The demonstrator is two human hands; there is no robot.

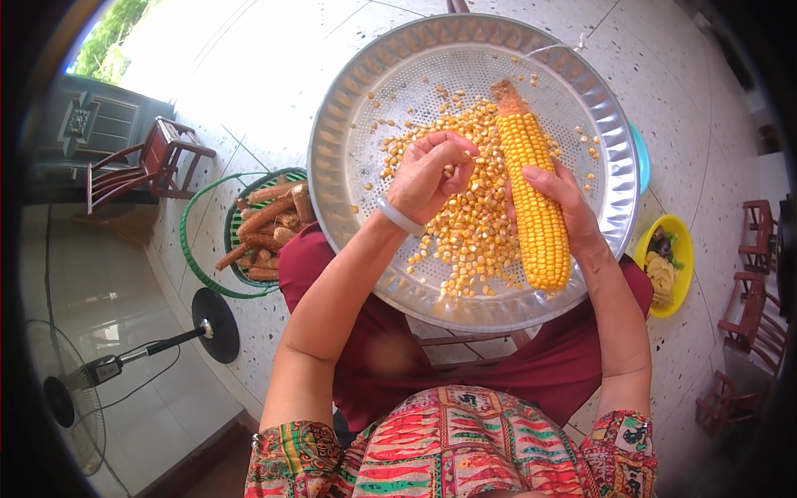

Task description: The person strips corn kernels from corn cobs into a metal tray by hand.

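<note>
A large round metal sieve tray (336,116) with a perforated bottom rests across my knees. Loose yellow corn kernels (477,236) are heaped in its middle, with a few scattered toward the rim. My right hand (573,203) grips an ear of corn (531,191) from its right side, thumb on top. The ear lies tilted, its brownish bare tip pointing away from me, and most of its rows are full. Over the heap, left of the ear and apart from it, my left hand (432,174) is curled closed, a kernel or two showing between the fingers. A pale bangle circles that wrist.
Left of the tray stands a green basket (193,261) holding several bare cobs (270,222). A standing fan (62,398) is at the lower left, a wooden chair (158,158) farther up. On the right are a yellow bowl (684,286) with scraps and several wooden chairs (751,307).
</note>
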